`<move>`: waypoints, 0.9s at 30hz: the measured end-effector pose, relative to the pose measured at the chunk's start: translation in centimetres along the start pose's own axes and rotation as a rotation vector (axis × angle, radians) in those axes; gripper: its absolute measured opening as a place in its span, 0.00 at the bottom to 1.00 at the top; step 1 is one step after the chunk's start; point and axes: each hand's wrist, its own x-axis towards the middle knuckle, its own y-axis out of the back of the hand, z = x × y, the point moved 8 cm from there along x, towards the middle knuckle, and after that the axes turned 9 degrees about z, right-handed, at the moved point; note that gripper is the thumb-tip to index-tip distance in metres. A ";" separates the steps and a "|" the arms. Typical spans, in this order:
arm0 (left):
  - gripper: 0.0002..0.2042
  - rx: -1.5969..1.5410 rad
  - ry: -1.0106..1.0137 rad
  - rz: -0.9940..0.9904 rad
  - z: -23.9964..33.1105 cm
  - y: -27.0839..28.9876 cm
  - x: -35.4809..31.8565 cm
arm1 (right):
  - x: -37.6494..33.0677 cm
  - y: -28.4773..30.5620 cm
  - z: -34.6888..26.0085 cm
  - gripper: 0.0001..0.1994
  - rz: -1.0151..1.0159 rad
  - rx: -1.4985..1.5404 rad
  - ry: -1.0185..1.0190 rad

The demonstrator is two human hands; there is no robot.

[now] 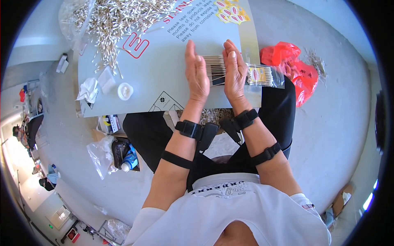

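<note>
Both hands stand on edge on the table board, palms facing each other, fingers stretched out. Between them lies a row of cotton swabs (214,61), their sticks running crosswise from palm to palm. My left hand (198,76) is beside the left ends of the swabs. My right hand (234,74) is at their right ends and hides them. Under the swabs shows a dark patch (218,79). Just right of my right hand, a clear plastic packet of cotton swabs (266,76) with a yellow label lies over the board's edge.
A big heap of loose swabs (119,20) covers the far left of the board (152,78). Yellow labels (232,11) lie at the far right. A small white tub (125,91) and crumpled tissue (88,89) sit near left. Red plastic bags (293,69) lie on the floor to the right.
</note>
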 end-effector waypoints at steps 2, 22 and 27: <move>0.30 -0.117 0.051 0.043 -0.2 0.9 0.1 | 0.3 0.5 0.5 0.22 0.034 0.138 -0.104; 0.29 -0.261 0.102 0.308 -1.0 2.0 -0.4 | -0.1 1.8 0.4 0.21 0.131 0.104 -0.049; 0.31 -0.378 0.119 0.198 -1.5 1.6 1.2 | 0.4 1.3 0.1 0.21 0.071 0.030 0.003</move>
